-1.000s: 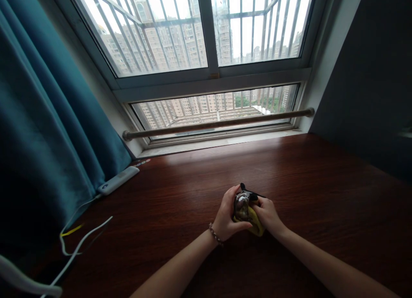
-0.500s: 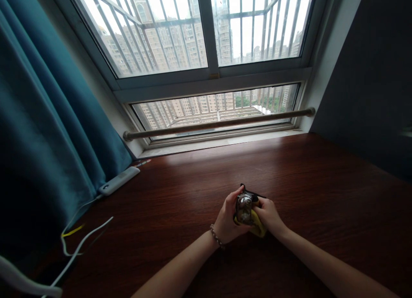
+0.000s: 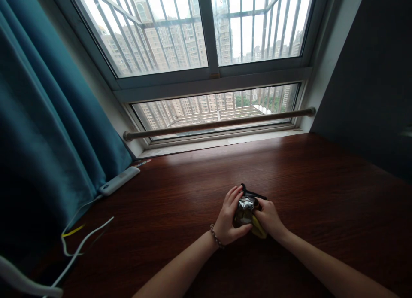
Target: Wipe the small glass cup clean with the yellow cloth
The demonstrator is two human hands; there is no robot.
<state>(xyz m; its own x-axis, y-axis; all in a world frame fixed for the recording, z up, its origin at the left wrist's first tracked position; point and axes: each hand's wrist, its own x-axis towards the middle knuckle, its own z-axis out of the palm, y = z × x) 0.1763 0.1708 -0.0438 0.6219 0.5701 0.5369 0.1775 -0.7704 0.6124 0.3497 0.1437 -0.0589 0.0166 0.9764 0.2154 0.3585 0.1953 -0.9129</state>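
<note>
Both my hands meet over the middle of a dark wooden table [image 3: 322,190]. My left hand [image 3: 227,218], with a bead bracelet at the wrist, wraps around a small shiny crumpled packet [image 3: 244,210] from the left. My right hand [image 3: 270,218] grips the same bundle from the right, where a yellow piece [image 3: 258,230] shows under the fingers and a black strip [image 3: 252,191] sticks out at the top. The bundle sits just above the tabletop.
A white power strip [image 3: 119,180] lies at the table's back left, with white and yellow cables [image 3: 80,242] trailing toward the near left corner. A teal curtain [image 3: 48,117] hangs on the left. A barred window with a wooden rail [image 3: 219,123] runs behind the table.
The shiny packet has turned and shifted slightly between my hands, covering more of the yellow piece. My left fingers have spread a little higher over it. My arms stay in place.
</note>
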